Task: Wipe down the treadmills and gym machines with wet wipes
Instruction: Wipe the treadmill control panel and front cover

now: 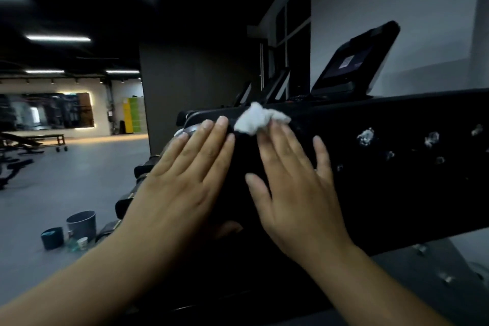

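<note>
The right hand (296, 193) lies flat on the broad black machine panel (397, 193), fingers straight, fingertips pressing the crumpled white wet wipe (260, 118) at the panel's upper edge. The left hand (185, 180) rests flat, fingers straight, at the panel's left end.

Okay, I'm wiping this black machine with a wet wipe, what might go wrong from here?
1. The wipe is only pressed under the straight fingers of the right hand, so it may slip free or slide off the top edge of the black panel.
2. The white blobs further right could get missed or smeared.
3. The left hand lies flat on the panel and may leave prints.
</note>
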`<action>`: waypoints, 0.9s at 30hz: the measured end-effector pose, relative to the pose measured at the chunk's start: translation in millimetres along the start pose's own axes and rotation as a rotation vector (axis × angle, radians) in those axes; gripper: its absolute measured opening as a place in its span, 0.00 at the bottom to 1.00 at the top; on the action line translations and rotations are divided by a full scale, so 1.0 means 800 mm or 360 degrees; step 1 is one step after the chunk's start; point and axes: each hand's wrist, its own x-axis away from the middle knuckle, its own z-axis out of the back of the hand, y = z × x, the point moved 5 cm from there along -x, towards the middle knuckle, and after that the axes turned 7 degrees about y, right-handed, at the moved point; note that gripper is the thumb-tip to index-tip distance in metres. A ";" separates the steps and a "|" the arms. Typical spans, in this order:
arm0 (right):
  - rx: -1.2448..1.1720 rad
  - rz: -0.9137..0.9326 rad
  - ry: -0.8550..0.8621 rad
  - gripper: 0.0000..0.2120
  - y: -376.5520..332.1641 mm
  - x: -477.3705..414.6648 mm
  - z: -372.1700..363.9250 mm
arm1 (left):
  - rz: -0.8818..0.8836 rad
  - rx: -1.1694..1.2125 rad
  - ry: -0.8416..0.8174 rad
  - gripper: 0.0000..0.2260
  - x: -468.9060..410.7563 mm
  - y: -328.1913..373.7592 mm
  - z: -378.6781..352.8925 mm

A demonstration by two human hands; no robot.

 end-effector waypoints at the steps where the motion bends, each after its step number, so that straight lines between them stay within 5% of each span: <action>1: -0.0017 -0.0036 0.0067 0.30 -0.001 -0.012 0.001 | -0.0005 -0.0033 -0.0012 0.46 0.000 0.006 -0.005; 12: 0.0045 0.0004 0.0056 0.31 0.034 -0.021 0.011 | 0.0088 -0.0150 -0.0220 0.54 -0.003 0.018 -0.015; 18: -0.0047 0.0300 0.0002 0.28 0.023 0.022 0.009 | 0.0086 -0.0161 -0.0147 0.51 -0.001 0.023 -0.010; 27: 0.0001 0.0060 0.0090 0.30 0.024 -0.004 0.018 | 0.0128 -0.0126 -0.0135 0.53 -0.002 0.024 -0.009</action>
